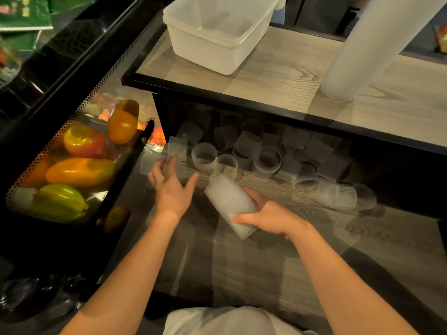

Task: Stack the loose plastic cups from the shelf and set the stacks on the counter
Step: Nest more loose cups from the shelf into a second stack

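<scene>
1. Shelf (278,257): wood-grain board set below the table, taken here as the landmark for every entry.
2. Loose plastic cups (267,162): clear, ribbed, scattered over the rear half of the shelf. Some stand upright, some lie on their sides, and several touch one another. Those furthest back are dim under the table's edge.
3. Short stack of cups (229,205): nested together, tilted, held above the front middle of the shelf, just in front of the loose cups.
4. Right hand (268,218): fingers and thumb clamped round the lower end of the short stack.
5. Left hand (173,189): over the left part of the shelf, fingers spread apart, holding nothing, fingertips close to the leftmost loose cups. Whether they touch one is unclear.
6. Table (278,78): wood-grain top with a dark edge, directly above the rear of the shelf.
7. Tall stack of cups (367,44): stands on the table, above the right rear of the shelf, leaning out of frame.
8. White plastic tub (217,32): on the table, above the left rear of the shelf.
9. Mesh basket of fruit (79,160): just left of the shelf.
</scene>
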The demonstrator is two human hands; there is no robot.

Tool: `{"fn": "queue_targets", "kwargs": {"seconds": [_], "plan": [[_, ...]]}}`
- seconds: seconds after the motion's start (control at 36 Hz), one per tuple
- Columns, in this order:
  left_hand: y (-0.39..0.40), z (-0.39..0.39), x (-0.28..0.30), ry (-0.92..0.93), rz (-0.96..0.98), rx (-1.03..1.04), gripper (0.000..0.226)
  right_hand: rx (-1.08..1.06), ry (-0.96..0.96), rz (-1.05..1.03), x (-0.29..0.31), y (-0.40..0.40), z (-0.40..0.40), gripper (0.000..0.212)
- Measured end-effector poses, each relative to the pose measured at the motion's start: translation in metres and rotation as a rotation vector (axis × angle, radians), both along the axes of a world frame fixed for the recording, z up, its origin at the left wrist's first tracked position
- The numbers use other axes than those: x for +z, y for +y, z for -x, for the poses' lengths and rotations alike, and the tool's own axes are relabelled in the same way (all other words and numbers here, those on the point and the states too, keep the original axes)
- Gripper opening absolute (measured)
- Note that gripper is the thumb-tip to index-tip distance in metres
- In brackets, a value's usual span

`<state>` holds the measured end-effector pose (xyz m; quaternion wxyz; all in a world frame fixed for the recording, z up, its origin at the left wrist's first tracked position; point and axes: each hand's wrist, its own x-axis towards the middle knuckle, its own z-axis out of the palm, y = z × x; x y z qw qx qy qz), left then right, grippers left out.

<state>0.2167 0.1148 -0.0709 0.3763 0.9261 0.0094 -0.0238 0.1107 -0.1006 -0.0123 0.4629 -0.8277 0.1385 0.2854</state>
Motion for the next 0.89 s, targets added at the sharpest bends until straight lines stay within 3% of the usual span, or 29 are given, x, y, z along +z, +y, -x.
{"fn": "queue_targets", "kwargs": {"seconds": [0.14, 0.25, 0.42, 0.5, 0.61, 0.89], "plan": [[0.015, -0.018, -0.023, -0.011, -0.370, -0.050, 0.057, 0.005, 0.027, -0.019, 0.001, 0.003, 0.000, 0.082], [0.022, -0.005, -0.027, -0.128, -0.307, -0.088, 0.037, -0.010, 0.044, -0.028, 0.001, 0.004, 0.001, 0.078], [0.023, 0.014, -0.037, -0.037, -0.211, -0.257, 0.035, -0.002, 0.054, -0.010, -0.003, 0.015, 0.000, 0.086], [0.024, 0.014, -0.028, 0.095, -0.021, -0.234, 0.046, 0.017, 0.068, 0.018, -0.009, 0.019, 0.000, 0.088], [0.018, 0.018, -0.006, 0.458, 0.547, -0.140, 0.054, 0.012, 0.080, 0.017, -0.012, 0.023, -0.002, 0.088], [0.017, 0.029, 0.005, 0.442, 0.660, -0.159, 0.043, 0.090, 0.108, 0.063, -0.008, 0.020, -0.013, 0.094]]}}
